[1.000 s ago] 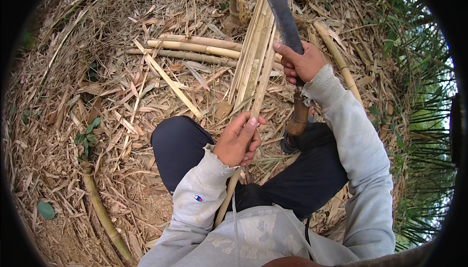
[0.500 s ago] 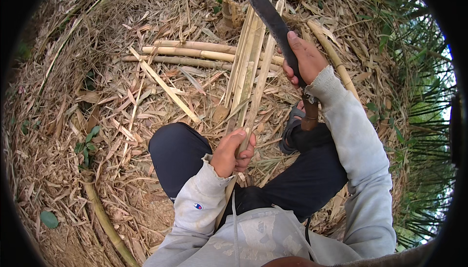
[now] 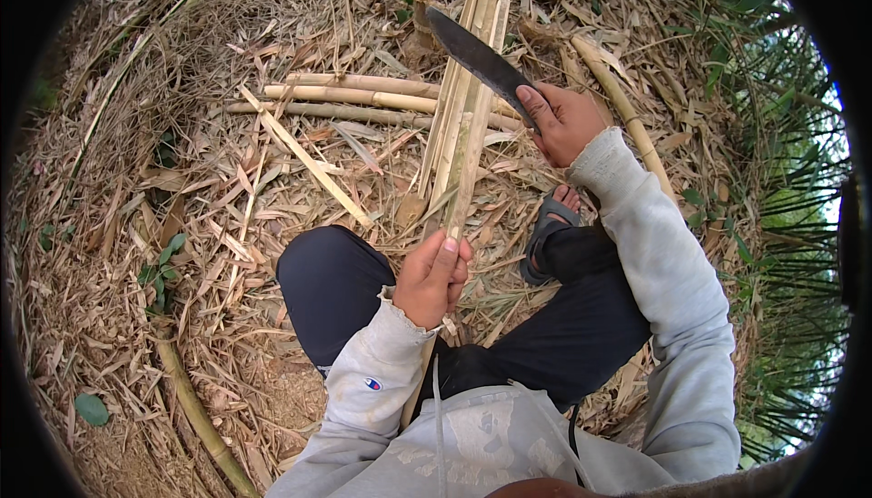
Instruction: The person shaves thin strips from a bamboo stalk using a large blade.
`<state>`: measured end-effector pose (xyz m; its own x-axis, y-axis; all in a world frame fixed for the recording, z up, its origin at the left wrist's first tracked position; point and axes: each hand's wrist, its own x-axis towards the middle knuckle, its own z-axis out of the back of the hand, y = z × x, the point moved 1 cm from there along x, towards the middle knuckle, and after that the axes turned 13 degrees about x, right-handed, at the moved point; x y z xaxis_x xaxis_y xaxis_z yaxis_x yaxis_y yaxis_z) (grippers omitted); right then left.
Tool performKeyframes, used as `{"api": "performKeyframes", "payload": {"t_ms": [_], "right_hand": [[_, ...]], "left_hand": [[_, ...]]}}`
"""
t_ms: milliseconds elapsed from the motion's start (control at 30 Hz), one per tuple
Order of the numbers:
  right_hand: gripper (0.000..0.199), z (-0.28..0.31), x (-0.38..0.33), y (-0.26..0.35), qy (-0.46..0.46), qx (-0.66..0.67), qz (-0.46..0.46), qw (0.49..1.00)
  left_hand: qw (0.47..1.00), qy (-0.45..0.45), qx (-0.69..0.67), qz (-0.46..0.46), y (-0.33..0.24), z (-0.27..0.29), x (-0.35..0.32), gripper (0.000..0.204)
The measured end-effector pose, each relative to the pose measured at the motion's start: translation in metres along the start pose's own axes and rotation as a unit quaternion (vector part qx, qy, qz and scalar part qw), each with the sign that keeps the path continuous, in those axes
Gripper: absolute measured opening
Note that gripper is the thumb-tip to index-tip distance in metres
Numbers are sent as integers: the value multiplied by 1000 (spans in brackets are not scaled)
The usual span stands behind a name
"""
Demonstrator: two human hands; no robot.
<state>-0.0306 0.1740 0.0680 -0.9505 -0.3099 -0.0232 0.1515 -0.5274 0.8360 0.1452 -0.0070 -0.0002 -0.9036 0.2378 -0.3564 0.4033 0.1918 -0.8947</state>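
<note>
My left hand (image 3: 434, 278) is closed round a long split bamboo strip (image 3: 471, 148), thumb on top. The strip slants up and away, and its near end runs back below my wrist toward my lap. My right hand (image 3: 570, 125) grips a machete with a dark curved blade (image 3: 477, 54), fingers wrapped near the blade's base. The blade points to the upper left and passes over the far part of the strips; whether it touches them I cannot tell. My right hand and sleeve hide the handle. Alongside the held strip lie other split bamboo strips (image 3: 440, 153).
Several bamboo poles (image 3: 363, 98) lie crosswise under the strips. A loose bamboo piece (image 3: 309, 160) slants at left, and another pole (image 3: 627, 116) lies at right. My knee (image 3: 331, 284) and sandalled foot (image 3: 549, 230) flank the strips. Dry leaves and shavings cover the ground. A cut stump (image 3: 424, 30) stands beyond.
The machete has swung left and lower, its blade now across the strips. The held strip's far end has shifted left against the others. My left thumb now lies along the strip's top.
</note>
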Motion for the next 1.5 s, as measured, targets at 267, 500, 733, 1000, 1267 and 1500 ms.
{"api": "performKeyframes", "payload": {"t_ms": [267,500,733,1000,1267,1500], "right_hand": [[40,-5,-2,-11,18,27,-20,999],[40,9,-3,6,-20,113,-65,991],[38,-4,-2,-19,0,-33,109,993],[36,-19,-18,3,101,-42,146,983],[38,-18,-20,15,59,-40,29,997],[39,-17,-21,41,27,26,-13,999]], "left_hand": [[1000,6,-5,1,6,1,-1,27],[999,36,-29,10,-2,-1,-4,28],[999,14,-39,11,3,4,-1,27],[998,0,-54,16,-1,6,0,26],[998,4,-66,-1,-5,6,-4,26],[997,12,-76,-13,-8,9,-5,26]]}}
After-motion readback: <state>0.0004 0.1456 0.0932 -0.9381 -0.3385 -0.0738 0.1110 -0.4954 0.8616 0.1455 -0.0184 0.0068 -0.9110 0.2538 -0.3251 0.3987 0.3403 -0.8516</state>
